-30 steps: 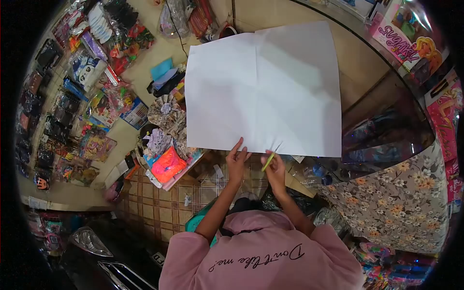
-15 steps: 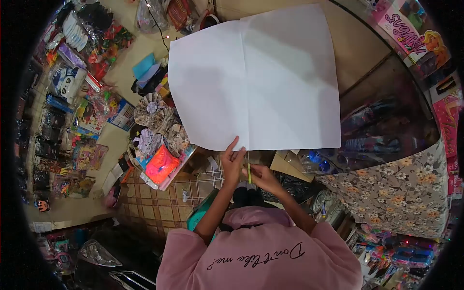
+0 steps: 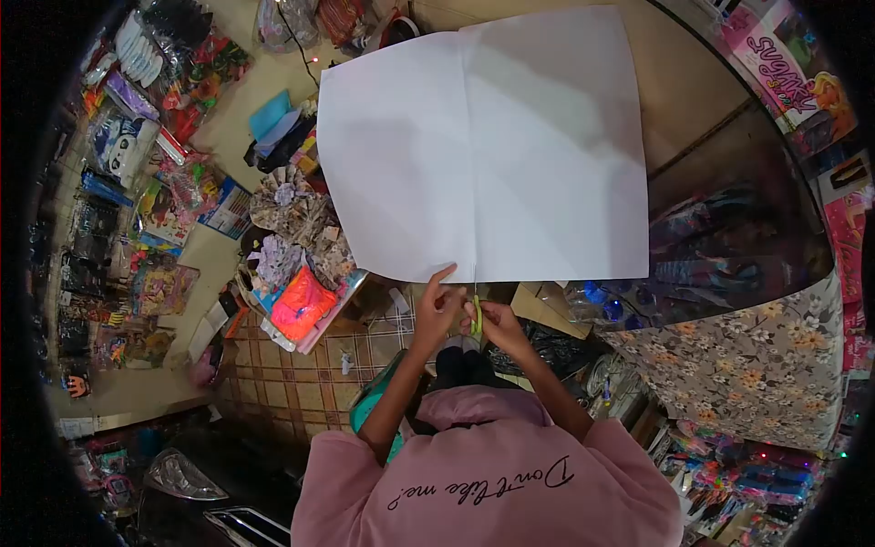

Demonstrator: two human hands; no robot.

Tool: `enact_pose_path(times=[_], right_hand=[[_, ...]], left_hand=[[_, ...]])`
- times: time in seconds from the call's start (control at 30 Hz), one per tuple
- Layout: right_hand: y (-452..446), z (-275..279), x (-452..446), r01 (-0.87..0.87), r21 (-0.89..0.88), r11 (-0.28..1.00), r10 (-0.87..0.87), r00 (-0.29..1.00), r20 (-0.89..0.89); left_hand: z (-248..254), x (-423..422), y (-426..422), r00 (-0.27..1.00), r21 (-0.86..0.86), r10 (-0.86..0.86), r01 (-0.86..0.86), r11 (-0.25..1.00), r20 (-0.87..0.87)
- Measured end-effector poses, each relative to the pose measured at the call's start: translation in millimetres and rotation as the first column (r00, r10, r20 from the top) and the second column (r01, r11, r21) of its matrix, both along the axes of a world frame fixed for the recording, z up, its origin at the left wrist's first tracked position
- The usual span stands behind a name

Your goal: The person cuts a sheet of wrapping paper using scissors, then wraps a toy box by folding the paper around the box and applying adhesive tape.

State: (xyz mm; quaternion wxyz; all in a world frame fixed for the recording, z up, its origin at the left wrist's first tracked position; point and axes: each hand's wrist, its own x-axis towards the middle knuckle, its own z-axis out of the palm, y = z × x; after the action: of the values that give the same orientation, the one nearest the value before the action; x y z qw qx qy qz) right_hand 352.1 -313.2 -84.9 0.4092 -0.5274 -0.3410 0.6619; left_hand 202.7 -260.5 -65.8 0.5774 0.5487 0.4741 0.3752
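A large white paper sheet [image 3: 547,164] with a crease down its middle is spread in front of me. My left hand [image 3: 437,314] is at its near edge, just left of the crease, with the index finger on top and the other fingers below, gripping the edge. My right hand [image 3: 503,328] is closed around scissors [image 3: 477,317] with yellow-green handles. Their blades point away from me and meet the sheet's edge at the crease. How far the blades are into the paper is too small to tell.
Left of the sheet, a bright orange packet [image 3: 304,305] lies among fabric flowers and a blue packet [image 3: 269,116]. Bagged goods [image 3: 137,146] line the far left. A floral cloth [image 3: 747,365] hangs at right, beside a dark glass case [image 3: 729,219].
The scissors' handles have spread apart, with the right hand's fingers opening in the loops. The left hand has shifted slightly down and its fingers have curled a little.
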Motion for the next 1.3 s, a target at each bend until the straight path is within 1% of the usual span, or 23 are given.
enact_pose_path(times=[0.03,0.07,0.13,0.17,0.23,0.27,0.37,0.47,0.57,0.67,0.73,0.77,0.83,0.97,1.03,1.23,1.3], right_hand=[[0.1,2.3,1.2,-0.005,-0.008,1.0,0.005,1.0,-0.005],[0.1,-0.2,2.0,-0.009,0.008,1.0,0.008,1.0,0.008],[-1.1,-4.8,1.9,-0.016,0.037,0.999,0.014,0.999,0.034],[-2.1,-6.9,3.0,-0.012,0.041,0.999,0.011,1.0,0.027],[-2.4,-2.2,3.9,-0.005,0.048,0.999,0.004,1.0,0.013],[-2.6,-2.8,5.0,-0.004,0.049,0.999,0.003,1.0,0.016],[-5.6,-5.5,7.5,-0.01,0.039,0.999,0.009,1.0,0.029],[-7.2,-3.9,9.6,-0.028,0.026,0.999,0.026,0.998,0.049],[-7.2,4.9,10.5,-0.024,0.03,0.999,0.022,0.998,0.067],[-6.8,6.9,7.3,-0.005,0.045,0.999,0.002,0.998,0.063],[-6.5,2.7,5.3,-0.003,0.073,0.997,0.0,0.999,0.038],[-7.3,0.9,4.7,-0.002,0.056,0.998,-0.001,0.999,0.043],[-8.3,0.6,3.0,0.001,0.02,1.0,-0.002,0.999,0.054],[-12.6,-18.5,4.0,-0.014,0.048,0.999,0.011,0.998,0.056],[-13.5,-16.4,2.2,0.007,0.073,0.997,-0.01,0.999,0.05],[-11.2,1.8,0.9,0.032,-0.003,0.999,-0.032,0.997,0.065],[-11.4,0.3,1.2,0.03,0.007,1.0,-0.031,0.998,0.059]], left_hand=[[1.9,-6.6,0.9,0.991,0.014,-0.062,0.064,0.998,-0.119],[1.5,-13.6,2.9,0.961,0.144,-0.057,0.099,0.985,-0.27],[3.9,-22.9,4.2,0.84,0.368,0.018,0.218,0.904,-0.543],[5.2,-21.7,6.7,0.817,0.495,0.097,0.246,0.833,-0.569],[19.4,-15.7,18.2,0.772,0.705,0.264,0.311,0.637,-0.578],[12.8,-10.9,21.2,0.792,0.636,0.161,0.332,0.697,-0.589],[-5.9,-3.4,36.6,0.705,0.659,0.194,0.478,0.58,-0.682],[-10.0,0.2,42.6,0.791,0.703,0.11,0.459,0.543,-0.601],[-11.4,3.2,40.9,0.884,0.771,0.091,0.345,0.535,-0.459],[-19.4,-0.6,41.0,0.889,0.805,0.095,0.354,0.477,-0.448],[-14.9,-1.6,39.9,0.887,0.812,0.117,0.348,0.469,-0.448],[-12.6,-1.7,39.6,0.886,0.816,0.127,0.344,0.465,-0.446],[-11.7,-2.2,39.5,0.882,0.811,0.123,0.354,0.465,-0.456],[-8.8,-2.9,39.6,0.872,0.806,0.125,0.372,0.46,-0.473],[-10.5,-2.7,40.4,0.871,0.81,0.129,0.374,0.451,-0.474],[-12.1,-2.4,38.1,0.881,0.804,0.093,0.376,0.46,-0.465],[-10.0,-1.2,36.5,0.88,0.802,0.091,0.378,0.462,-0.467]])
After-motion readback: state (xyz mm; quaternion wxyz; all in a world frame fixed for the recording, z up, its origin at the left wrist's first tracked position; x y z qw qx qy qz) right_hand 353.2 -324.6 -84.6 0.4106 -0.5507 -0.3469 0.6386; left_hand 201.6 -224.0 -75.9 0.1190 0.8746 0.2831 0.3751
